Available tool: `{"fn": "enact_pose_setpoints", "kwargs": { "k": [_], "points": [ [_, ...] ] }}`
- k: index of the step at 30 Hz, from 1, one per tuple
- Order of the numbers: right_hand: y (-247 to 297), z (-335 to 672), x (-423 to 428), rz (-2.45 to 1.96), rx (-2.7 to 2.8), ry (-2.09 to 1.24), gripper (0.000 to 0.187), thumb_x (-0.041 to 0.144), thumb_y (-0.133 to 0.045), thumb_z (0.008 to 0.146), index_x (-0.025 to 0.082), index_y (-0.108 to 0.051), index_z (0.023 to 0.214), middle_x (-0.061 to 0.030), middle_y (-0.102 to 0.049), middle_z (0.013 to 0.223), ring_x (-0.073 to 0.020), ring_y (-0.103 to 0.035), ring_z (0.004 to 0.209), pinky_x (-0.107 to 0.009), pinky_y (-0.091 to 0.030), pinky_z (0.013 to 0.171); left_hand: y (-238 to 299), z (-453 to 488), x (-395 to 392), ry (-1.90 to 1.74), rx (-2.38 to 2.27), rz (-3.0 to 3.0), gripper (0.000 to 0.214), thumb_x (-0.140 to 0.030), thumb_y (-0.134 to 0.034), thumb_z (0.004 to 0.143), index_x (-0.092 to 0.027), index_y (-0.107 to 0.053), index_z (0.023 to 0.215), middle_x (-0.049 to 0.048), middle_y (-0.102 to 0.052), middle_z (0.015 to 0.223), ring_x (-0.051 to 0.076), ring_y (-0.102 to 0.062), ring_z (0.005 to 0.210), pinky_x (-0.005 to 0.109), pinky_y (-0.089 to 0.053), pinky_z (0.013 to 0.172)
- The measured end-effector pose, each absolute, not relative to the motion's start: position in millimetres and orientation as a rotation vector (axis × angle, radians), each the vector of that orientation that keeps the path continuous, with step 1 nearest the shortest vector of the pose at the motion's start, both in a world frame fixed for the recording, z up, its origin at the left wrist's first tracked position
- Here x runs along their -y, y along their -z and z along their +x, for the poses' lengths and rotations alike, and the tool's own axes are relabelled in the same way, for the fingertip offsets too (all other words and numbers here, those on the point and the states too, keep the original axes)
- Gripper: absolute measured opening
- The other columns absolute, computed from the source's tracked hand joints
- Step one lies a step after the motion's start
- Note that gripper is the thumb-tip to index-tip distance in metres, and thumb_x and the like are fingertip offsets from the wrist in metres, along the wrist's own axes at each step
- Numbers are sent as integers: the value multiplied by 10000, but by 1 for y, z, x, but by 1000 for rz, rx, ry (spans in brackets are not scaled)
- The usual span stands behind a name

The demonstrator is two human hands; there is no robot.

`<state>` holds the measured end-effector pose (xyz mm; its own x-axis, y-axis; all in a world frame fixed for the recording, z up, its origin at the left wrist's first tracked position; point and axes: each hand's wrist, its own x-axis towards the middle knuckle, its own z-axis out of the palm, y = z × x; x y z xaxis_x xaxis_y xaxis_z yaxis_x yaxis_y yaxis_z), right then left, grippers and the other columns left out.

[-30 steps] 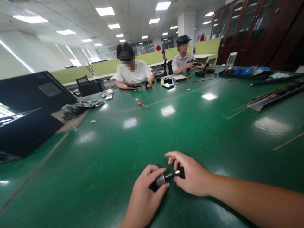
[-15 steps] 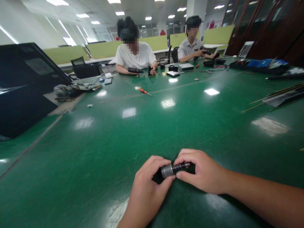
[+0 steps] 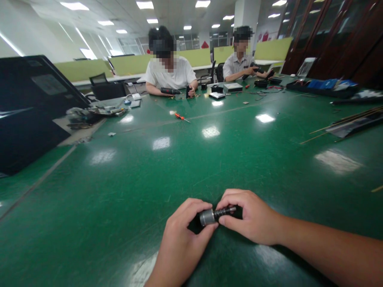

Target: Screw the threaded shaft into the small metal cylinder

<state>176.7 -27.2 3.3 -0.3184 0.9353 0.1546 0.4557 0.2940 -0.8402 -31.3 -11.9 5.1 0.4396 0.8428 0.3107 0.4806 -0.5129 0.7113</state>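
Near the table's front edge, my left hand [image 3: 186,227] grips a short grey metal cylinder [image 3: 207,217] between thumb and fingers. From the cylinder's right end runs a dark ribbed shaft [image 3: 220,213] with a pale metal tip, which looks like a spring around a rod. My right hand [image 3: 251,215] pinches this shaft close to the cylinder, thumb below and fingers above. The two hands nearly touch, and the part lies almost level, its tip pointing right and slightly up.
An orange-handled screwdriver [image 3: 181,117] lies on the green table [image 3: 137,179]. A large dark panel [image 3: 32,115] stands at left, beside small parts [image 3: 107,110]. Two people sit opposite among tools and boxes. Thin rods [image 3: 344,123] and a dark tool tray [image 3: 323,87] are at right.
The view has tilted up a little, and both hands with the grey cylinder appear slightly farther left. Each hand keeps the same hold.
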Motion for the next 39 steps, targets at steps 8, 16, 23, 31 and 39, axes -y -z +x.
{"fn": "enact_pose_setpoints", "kwargs": {
  "k": [8, 16, 23, 31, 39],
  "points": [
    [-3, 178, 27, -1241, 1863, -958, 90, 158, -702, 797, 195, -720, 877, 7, -664, 818, -140, -608, 756, -266, -426, 697, -6, -30, 14, -920, -1107, 2141, 270, -111, -751, 768, -261, -684, 981, -2, -702, 938, 170, -661, 861, 271, -511, 768],
    [-6, 178, 29, -1244, 1831, -987, 53, 181, -717, 797, 191, -713, 849, 9, -655, 808, -138, -603, 747, -268, -429, 694, -6, -31, 14, -913, -1108, 2110, 284, -97, -752, 762, -270, -682, 976, -17, -697, 938, 162, -653, 861, 265, -501, 762],
    [-6, 178, 28, -1244, 1808, -1000, 41, 206, -721, 801, 186, -712, 835, 6, -652, 791, -141, -601, 742, -272, -427, 693, -7, -30, 14, -916, -1104, 2122, 280, -104, -762, 758, -264, -676, 971, -21, -696, 934, 156, -653, 854, 257, -498, 761],
    [-8, 179, 28, -1257, 1796, -1001, 36, 213, -711, 801, 182, -695, 807, 6, -636, 769, -139, -582, 718, -271, -411, 672, -7, -31, 14, -903, -1105, 2120, 301, -93, -767, 750, -271, -668, 973, -29, -696, 931, 151, -653, 851, 256, -494, 767],
    [-7, 179, 28, -1245, 1784, -1012, 87, 249, -695, 798, 175, -660, 766, 6, -606, 739, -142, -564, 700, -277, -402, 665, -8, -30, 15, -879, -1097, 2113, 293, -104, -766, 756, -274, -658, 969, -36, -684, 919, 145, -644, 837, 252, -484, 749]
  ]
}}
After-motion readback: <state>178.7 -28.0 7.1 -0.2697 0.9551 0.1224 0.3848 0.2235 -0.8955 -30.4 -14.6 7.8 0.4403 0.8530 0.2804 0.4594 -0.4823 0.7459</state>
